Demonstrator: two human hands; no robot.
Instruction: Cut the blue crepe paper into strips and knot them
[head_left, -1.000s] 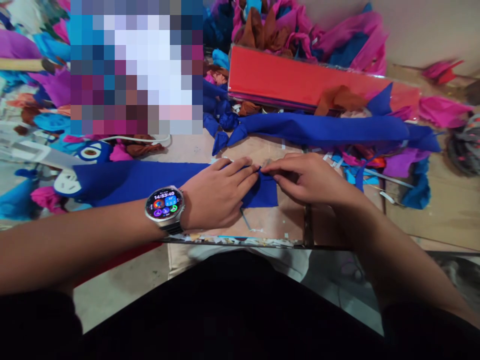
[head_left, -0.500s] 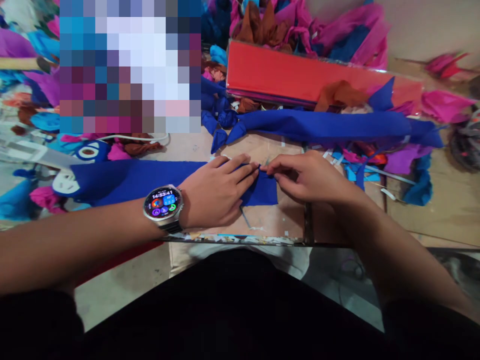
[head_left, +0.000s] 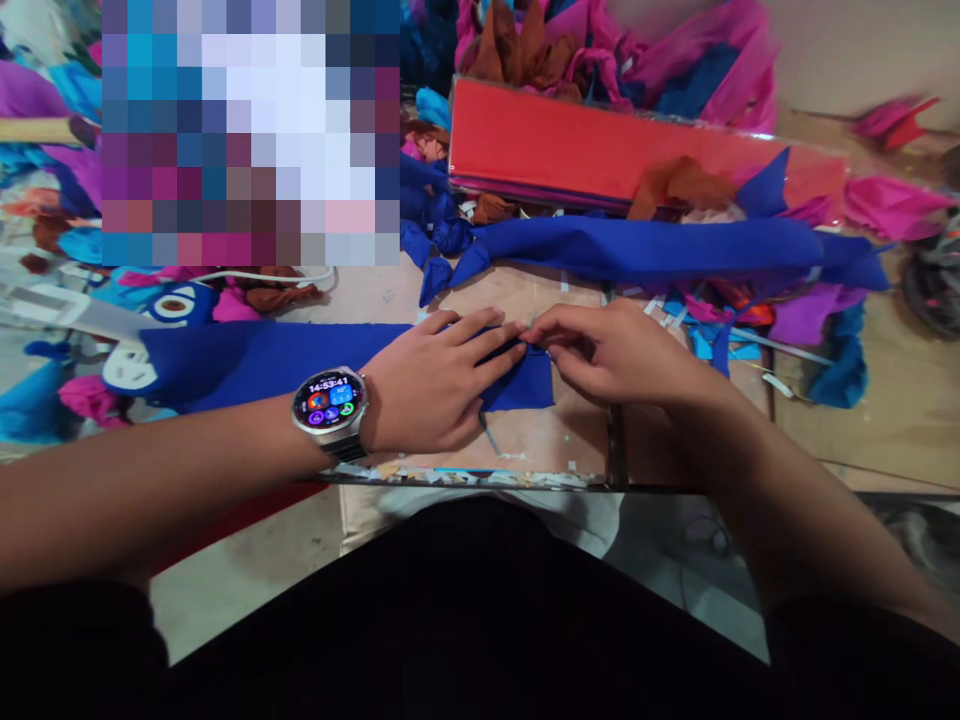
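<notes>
A long strip of dark blue fabric (head_left: 300,360) lies across the table in front of me. My left hand (head_left: 442,380), with a smartwatch (head_left: 330,402) on its wrist, rests flat on the strip near its right end, fingers stretched out. At the strip's upper right corner, my right hand (head_left: 607,350) has thumb and forefinger drawn together close to the left fingertips. Whatever sits in that pinch is too small to make out. At the strip's left end are a blue and white piece with an eye design (head_left: 176,305) and a white piece with dark marks (head_left: 129,368).
Behind my hands lies a second blue fabric piece (head_left: 645,248), twisted at its left end. A red flat pack in clear wrap (head_left: 570,140) stands beyond it. Colourful scraps (head_left: 840,370) crowd the right and back. The table's front edge (head_left: 525,480) runs just before me.
My left fingertips have shifted slightly right, closer to the right hand's pinch. The right fingers have moved only a little, and the fabric strip lies almost as before.
</notes>
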